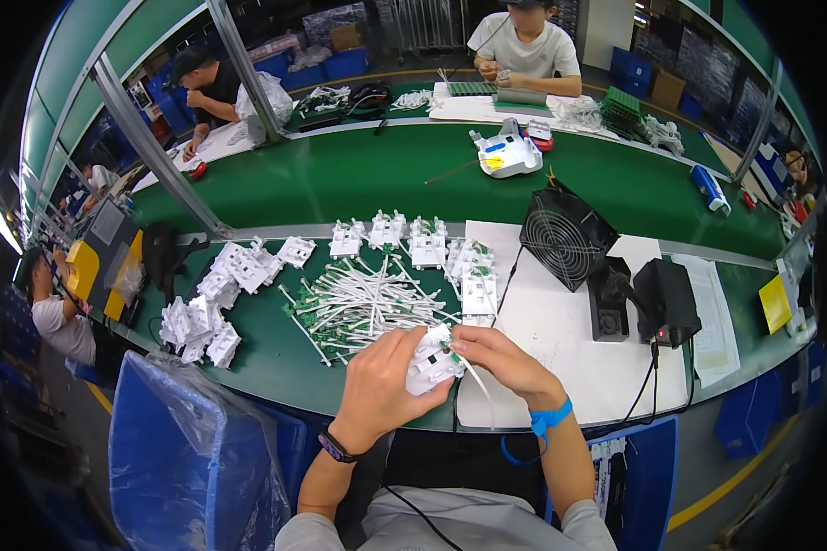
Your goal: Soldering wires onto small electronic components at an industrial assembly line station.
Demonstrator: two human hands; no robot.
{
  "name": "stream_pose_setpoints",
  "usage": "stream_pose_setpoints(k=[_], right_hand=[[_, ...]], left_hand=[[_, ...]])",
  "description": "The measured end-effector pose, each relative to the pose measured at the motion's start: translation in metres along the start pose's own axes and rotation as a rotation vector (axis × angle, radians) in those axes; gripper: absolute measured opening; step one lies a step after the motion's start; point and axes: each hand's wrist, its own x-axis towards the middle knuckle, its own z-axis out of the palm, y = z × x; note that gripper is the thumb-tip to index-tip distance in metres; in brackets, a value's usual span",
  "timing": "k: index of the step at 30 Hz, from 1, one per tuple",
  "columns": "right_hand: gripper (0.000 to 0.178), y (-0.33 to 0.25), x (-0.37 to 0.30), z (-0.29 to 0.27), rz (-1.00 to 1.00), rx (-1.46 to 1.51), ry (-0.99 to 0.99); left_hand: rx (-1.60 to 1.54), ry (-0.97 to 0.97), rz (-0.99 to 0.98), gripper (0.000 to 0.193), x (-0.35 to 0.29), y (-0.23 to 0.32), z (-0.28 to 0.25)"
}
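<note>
1. A small white plastic part sits low in the middle of the frame, lifted off the green surface and tilted, gripped from both sides by the hands.
2. Its face is boxy with dark slots; a tiny green piece shows at its upper right edge.
3. A thin white wire runs from that edge down toward the lower right, slanting past the fingers.
4. The left hand hides the part's left portion.
</note>
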Motion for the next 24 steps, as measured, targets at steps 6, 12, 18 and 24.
stream_pose_setpoints(k=[6, 12, 18, 24], right_hand=[[0.051, 0.014, -0.007, -0.004, 0.119, 0.155, 0.077], [0.063, 0.025, -0.011, -0.014, 0.184, 0.196, 0.032], [0.069, 0.024, -0.012, -0.012, 0.246, 0.186, 0.034], [0.072, 0.033, -0.005, -0.009, 0.17, 0.162, -0.072]], left_hand=[[-0.052, -0.04, -0.008, 0.063, 0.002, 0.003, 0.005], [-0.104, -0.065, 0.0, 0.064, 0.001, 0.001, 0.01], [-0.12, -0.085, -0.024, 0.063, -0.001, -0.001, 0.013], [-0.166, -0.114, -0.053, 0.064, -0.006, -0.006, 0.01]])
